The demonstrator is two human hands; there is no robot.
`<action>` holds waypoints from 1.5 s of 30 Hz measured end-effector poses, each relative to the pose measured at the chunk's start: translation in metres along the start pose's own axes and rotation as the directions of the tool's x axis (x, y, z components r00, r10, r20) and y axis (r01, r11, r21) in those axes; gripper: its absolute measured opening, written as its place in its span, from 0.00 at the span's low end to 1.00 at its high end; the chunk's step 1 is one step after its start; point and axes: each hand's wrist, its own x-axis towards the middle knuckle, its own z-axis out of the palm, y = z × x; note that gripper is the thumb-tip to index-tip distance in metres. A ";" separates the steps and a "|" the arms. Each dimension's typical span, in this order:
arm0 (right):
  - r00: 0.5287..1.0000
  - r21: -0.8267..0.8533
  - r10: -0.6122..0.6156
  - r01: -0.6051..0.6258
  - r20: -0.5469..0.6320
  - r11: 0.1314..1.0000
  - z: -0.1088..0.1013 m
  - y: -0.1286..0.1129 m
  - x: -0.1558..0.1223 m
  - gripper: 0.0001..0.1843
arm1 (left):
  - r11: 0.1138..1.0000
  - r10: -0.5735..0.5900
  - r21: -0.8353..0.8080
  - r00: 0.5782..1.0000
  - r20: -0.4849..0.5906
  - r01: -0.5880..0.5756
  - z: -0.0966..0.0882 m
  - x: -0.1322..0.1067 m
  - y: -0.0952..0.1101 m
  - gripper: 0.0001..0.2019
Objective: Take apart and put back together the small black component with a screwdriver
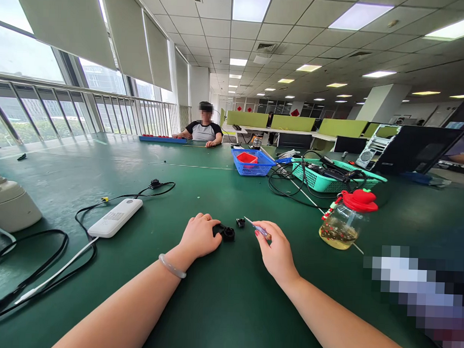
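My left hand (201, 236), with a pale bangle on its wrist, rests low on the table. Its thumb and fingers close round one end of a black plastic part (228, 234) with a round opening; the covered end is hidden. Between the fingers of my right hand (277, 249) is a small screwdriver (261, 230) with a clear handle. Its thin metal tip points left, close to a small black piece (240, 223) that lies on the table just beyond the plastic part. Whether the tip touches that piece I cannot tell.
On the green table (204, 305), a white power bank-like box (116, 218) and cables lie left. A red-lidded jar (344, 223) stands right. Behind are a blue basket (253, 167) and a green basket (323, 182) with cables. A person (205, 130) sits across.
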 end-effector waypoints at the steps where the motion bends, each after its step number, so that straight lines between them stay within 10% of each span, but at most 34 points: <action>1: 1.000 0.002 0.000 0.000 0.001 1.000 0.000 0.000 0.000 0.12 | 1.000 -0.004 0.001 1.000 -0.003 0.004 0.000 0.000 0.000 0.19; 6: 1.000 0.012 -0.010 0.010 -0.008 1.000 0.000 -0.001 0.000 0.12 | 0.999 0.011 -0.048 0.999 -0.035 -0.013 0.000 0.001 0.003 0.17; 14: 1.000 -0.007 -0.003 0.004 0.018 1.000 -0.001 0.000 0.001 0.11 | 0.916 0.356 -0.240 0.928 0.111 -0.323 0.004 -0.005 0.004 0.28; 45: 0.999 -0.013 0.016 -0.015 0.047 1.000 -0.004 -0.011 -0.002 0.10 | 0.988 0.134 -0.089 0.985 0.111 -0.125 0.007 0.000 0.002 0.21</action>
